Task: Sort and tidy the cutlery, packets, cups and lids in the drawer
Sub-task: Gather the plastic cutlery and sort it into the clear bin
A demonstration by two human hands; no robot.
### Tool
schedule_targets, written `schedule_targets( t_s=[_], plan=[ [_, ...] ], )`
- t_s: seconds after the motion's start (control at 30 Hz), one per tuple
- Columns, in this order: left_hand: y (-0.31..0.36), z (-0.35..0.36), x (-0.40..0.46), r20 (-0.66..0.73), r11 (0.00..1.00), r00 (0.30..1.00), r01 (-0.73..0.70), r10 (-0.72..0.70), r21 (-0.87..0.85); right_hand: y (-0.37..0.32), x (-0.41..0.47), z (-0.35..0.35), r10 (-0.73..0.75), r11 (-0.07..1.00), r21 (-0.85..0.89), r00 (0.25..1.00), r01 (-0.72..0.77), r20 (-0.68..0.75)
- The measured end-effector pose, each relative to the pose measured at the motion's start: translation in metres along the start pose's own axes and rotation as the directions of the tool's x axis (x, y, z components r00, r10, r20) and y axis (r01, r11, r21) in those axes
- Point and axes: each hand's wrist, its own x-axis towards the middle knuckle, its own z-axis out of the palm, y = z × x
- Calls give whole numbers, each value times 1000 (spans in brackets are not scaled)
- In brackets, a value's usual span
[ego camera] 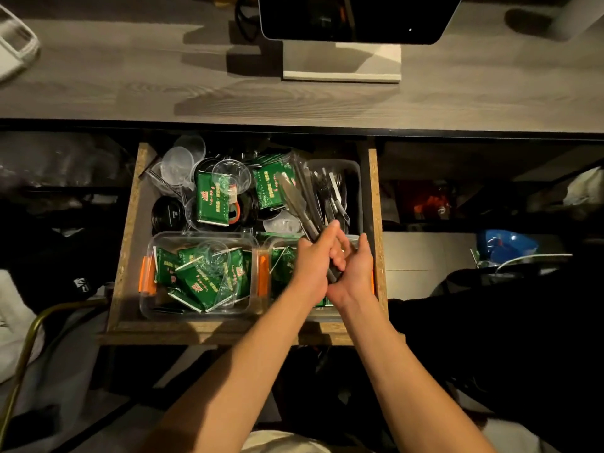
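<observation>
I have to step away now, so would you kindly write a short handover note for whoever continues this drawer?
Left hand and right hand together grip the handle end of the metal tongs, whose tips point toward the drawer's back.
Other cutlery sits in the grey bin, back right.
Green packets partly fill the front clear tub.
Left: loose packets, clear cups and black lids at the back.

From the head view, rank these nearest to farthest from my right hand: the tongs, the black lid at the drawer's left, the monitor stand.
From the right hand:
1. Tongs: gripped in both hands, at the drawer's right.
2. Black lid: left side of the drawer.
3. Monitor stand: on the desktop beyond.
</observation>
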Motion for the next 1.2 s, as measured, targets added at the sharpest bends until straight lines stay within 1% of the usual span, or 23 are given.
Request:
schedule_targets(
  t_s=[0.1,0.17,0.23,0.27,0.3,0.37,0.4,0.43,0.5,0.53,0.57,0.6,0.67,0.73,0.8,0.87,0.93,1.0,1.1,1.13,1.17,1.2],
  plan=[
    [1,2,6,20,996,998,64,-63,-64,-7,7,-2,2,1000,-30,1000,-1,28],
    [2,-2,10,28,993,993,111,-111,-33,-12,14,-6,-24,992,-120,998,31,58],
    [1,-8,15,25,979,981,190,-192,69,-22,22,-10,-116,963,-231,988,136,98],
    [0,-12,17,33,962,971,229,-236,150,-29,23,-8,-154,937,-290,975,195,158],
    [0,-15,19,51,938,959,260,-278,228,-37,23,-5,-158,899,-366,957,241,242],
    [0,-19,21,79,892,932,310,-353,329,-47,23,4,-75,795,-539,927,278,368],
    [0,-19,23,87,875,920,331,-383,354,-50,26,7,-26,745,-613,929,263,368],
    [1,-19,25,100,861,910,340,-403,379,-52,30,10,-13,696,-674,943,248,333],
    [2,-19,29,128,830,897,327,-423,452,-54,40,16,-64,617,-748,963,245,263],
    [3,-19,30,140,820,891,321,-431,474,-56,45,20,-72,628,-743,968,232,241],
    [5,-20,31,149,817,888,320,-436,479,-58,49,23,-61,679,-707,974,201,218],
    [6,-22,34,153,824,888,321,-433,467,-60,54,27,-43,735,-658,980,164,196],
    [6,-24,39,141,856,907,310,-396,414,-66,67,33,-50,798,-585,983,145,175],
    [7,-23,45,107,889,943,254,-315,381,-69,77,41,-72,794,-586,982,163,175],
    [8,-19,55,61,894,968,198,-242,403,-71,87,49,-98,740,-648,982,180,161],
    [9,-12,71,47,899,977,171,-207,403,-75,98,60,-131,708,-675,978,207,163],
    [13,-5,88,22,885,984,149,-177,442,-80,112,68,-165,695,-675,969,247,185],
    [16,-2,106,15,852,989,120,-148,509,-82,131,69,-197,640,-723,965,262,175],
    [21,-2,123,-5,758,987,125,-159,641,-80,149,63,-253,513,-832,963,213,91],
    [23,-4,124,-20,743,990,117,-138,659,-78,151,61,-281,484,-853,958,194,58],
    [25,-8,125,-36,747,995,93,-92,658,-76,153,58,-303,468,-865,952,180,34],
    [27,-12,123,-48,775,998,66,-46,629,-72,152,55,-318,468,-866,948,175,19]
  ],
)
